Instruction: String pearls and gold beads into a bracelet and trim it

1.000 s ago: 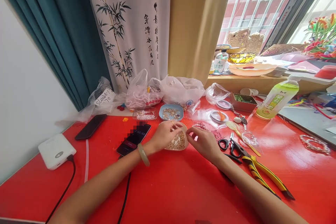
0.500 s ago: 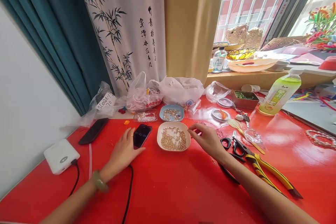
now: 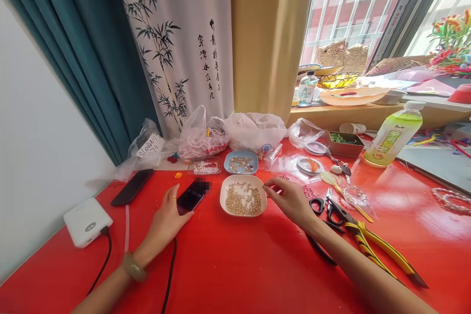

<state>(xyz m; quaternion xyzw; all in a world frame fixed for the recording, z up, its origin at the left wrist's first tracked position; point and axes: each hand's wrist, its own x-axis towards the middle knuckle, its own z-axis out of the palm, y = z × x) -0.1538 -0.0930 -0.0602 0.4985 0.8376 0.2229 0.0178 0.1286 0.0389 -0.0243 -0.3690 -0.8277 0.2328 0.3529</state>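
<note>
A lit phone (image 3: 192, 196) showing timer digits lies tilted on the red table, left of centre. My left hand (image 3: 167, 217), with a bangle at its wrist, has its thumb and fingers around the phone's near left end. To the right of the phone stands a white dish (image 3: 222, 208) with many small gold beads (image 3: 239, 203) in it. The fingers of my right hand (image 3: 290, 199) are pinched at the dish's right rim. Just behind are a blue dish (image 3: 227, 169) of mixed beads and a clear box (image 3: 205, 166) of pale beads.
Scissors (image 3: 326, 206) and yellow-black pliers (image 3: 379, 245) lie beside my right forearm. A drink bottle (image 3: 393, 135) stands at the right. On the left are a dark phone (image 3: 132, 187) and a white device (image 3: 88, 222) with a cable. Plastic bags (image 3: 253, 132) line the back.
My left hand has moved slightly left and nearer, and the lit phone has shifted and turned with it. My right hand stays at the dish's rim. The view has tilted up slightly.
</note>
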